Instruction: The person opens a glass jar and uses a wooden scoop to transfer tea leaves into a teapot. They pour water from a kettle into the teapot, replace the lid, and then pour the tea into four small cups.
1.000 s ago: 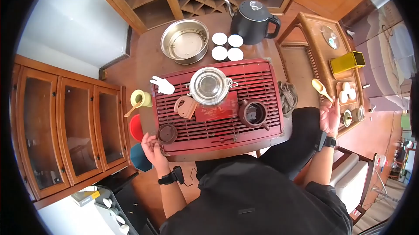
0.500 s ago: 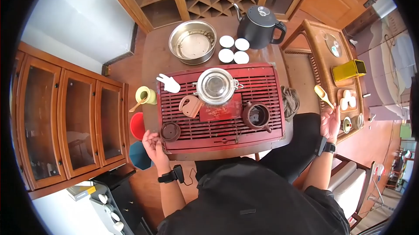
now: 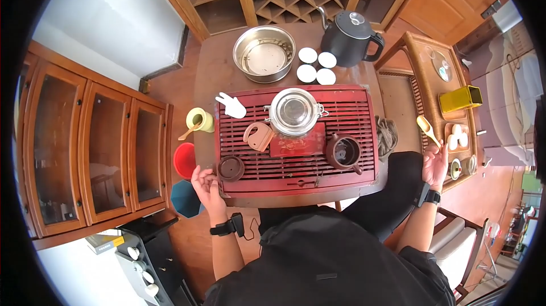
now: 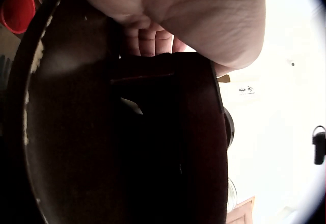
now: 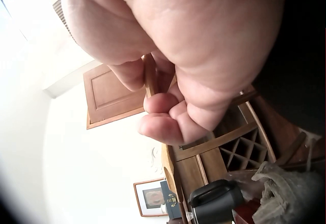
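Cabinets (image 3: 57,147) stand left of your tray (image 3: 267,186). Your right hand (image 3: 435,167) pinches the scoop (image 3: 426,127) by its handle end, beyond the tray's right side; its long axis runs forward from your fingers, slanting slightly left, bowl farthest out. Your left hand (image 3: 209,191), fingers loosely bent, holds nothing beside the near-left corner, well apart from the scoop.

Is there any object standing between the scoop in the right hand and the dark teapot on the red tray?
Yes. A crumpled grey cloth lies between the scoop, held in the right hand, and the teapot, just beyond the tray's right edge.
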Demonstrator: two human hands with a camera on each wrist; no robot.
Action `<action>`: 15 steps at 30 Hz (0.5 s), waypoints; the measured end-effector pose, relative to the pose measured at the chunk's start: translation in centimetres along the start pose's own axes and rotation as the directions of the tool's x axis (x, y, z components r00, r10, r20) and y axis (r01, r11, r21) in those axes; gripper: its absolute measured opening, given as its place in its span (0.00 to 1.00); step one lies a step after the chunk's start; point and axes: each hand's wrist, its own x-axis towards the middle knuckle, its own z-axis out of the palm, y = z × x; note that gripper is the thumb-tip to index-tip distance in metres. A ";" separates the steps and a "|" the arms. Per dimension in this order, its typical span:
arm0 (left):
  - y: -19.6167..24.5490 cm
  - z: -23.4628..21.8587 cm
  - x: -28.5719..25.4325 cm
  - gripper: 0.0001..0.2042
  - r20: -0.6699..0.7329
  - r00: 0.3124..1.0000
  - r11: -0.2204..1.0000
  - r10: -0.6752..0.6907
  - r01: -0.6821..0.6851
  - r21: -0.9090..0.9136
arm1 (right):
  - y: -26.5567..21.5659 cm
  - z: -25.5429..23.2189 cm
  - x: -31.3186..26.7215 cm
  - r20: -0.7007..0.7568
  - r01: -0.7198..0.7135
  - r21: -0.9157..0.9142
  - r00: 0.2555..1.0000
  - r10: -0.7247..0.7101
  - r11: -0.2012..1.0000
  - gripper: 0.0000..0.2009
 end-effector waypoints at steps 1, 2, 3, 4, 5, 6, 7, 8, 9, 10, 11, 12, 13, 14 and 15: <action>0.0 0.1 0.0 0.28 -0.003 1.000 1.000 -0.001 0.001 0.001 | 0.0 0.0 0.0 0.008 -0.002 -0.012 1.000 0.002 1.000 0.15; -0.1 0.1 0.1 0.28 0.000 1.000 1.000 0.004 -0.004 0.004 | -0.1 0.0 0.0 0.016 -0.005 -0.023 1.000 0.005 1.000 0.15; -0.2 0.0 0.1 0.28 0.002 1.000 1.000 0.009 -0.009 0.008 | 0.0 0.0 0.1 0.024 -0.008 -0.034 1.000 0.009 0.999 0.15; -0.2 -0.1 0.0 0.28 0.005 1.000 1.000 0.014 -0.014 0.013 | 0.0 0.0 0.1 0.028 -0.007 -0.038 1.000 0.009 0.999 0.15; -0.2 -0.2 0.0 0.29 0.010 1.000 1.000 0.007 -0.007 0.008 | 0.0 0.1 0.1 0.030 -0.007 -0.041 1.000 0.008 0.999 0.16; -0.1 -0.3 0.0 0.29 0.016 1.000 1.000 0.000 0.000 0.004 | 0.0 0.1 0.0 0.033 -0.007 -0.045 0.999 0.008 0.999 0.16; -0.1 -0.3 0.0 0.30 0.021 1.000 1.000 -0.007 0.007 0.000 | 0.1 0.1 0.0 0.029 -0.004 -0.045 1.000 0.005 0.999 0.16; -0.2 -0.4 0.0 0.30 0.021 1.000 1.000 -0.003 0.003 -0.003 | 0.1 0.1 0.0 0.025 0.000 -0.046 1.000 0.001 0.999 0.16; -0.5 -0.4 0.0 0.30 0.022 1.000 1.000 0.001 -0.001 -0.005 | 0.1 0.1 -0.1 0.020 0.003 -0.047 1.000 -0.002 0.999 0.16; -0.5 -0.5 0.0 0.30 0.023 1.000 1.000 0.005 -0.004 -0.007 | 0.0 0.0 -0.1 0.011 0.009 -0.048 1.000 -0.009 0.999 0.16; -0.5 -0.5 -0.1 0.30 0.026 1.000 1.000 0.005 -0.005 -0.008 | 0.0 -0.1 -0.1 0.008 0.011 -0.059 1.000 -0.011 0.998 0.16; -0.5 -0.5 0.0 0.30 0.029 1.000 1.000 0.007 -0.007 -0.011 | 0.0 -0.2 -0.1 0.008 0.016 -0.069 1.000 -0.015 0.997 0.16; -0.4 -0.4 0.0 0.30 0.033 0.999 1.000 0.010 -0.009 -0.014 | 0.0 -0.2 -0.1 0.008 0.020 -0.080 1.000 -0.019 0.997 0.16; -0.3 -0.3 0.0 0.29 0.032 0.999 1.000 0.012 -0.012 -0.008 | 0.0 -0.2 -0.1 0.018 0.021 -0.072 1.000 -0.019 0.997 0.15; -0.2 -0.3 0.0 0.28 0.032 0.999 1.000 0.014 -0.014 0.000 | 0.0 -0.2 -0.1 0.017 0.022 -0.074 1.000 -0.021 0.997 0.15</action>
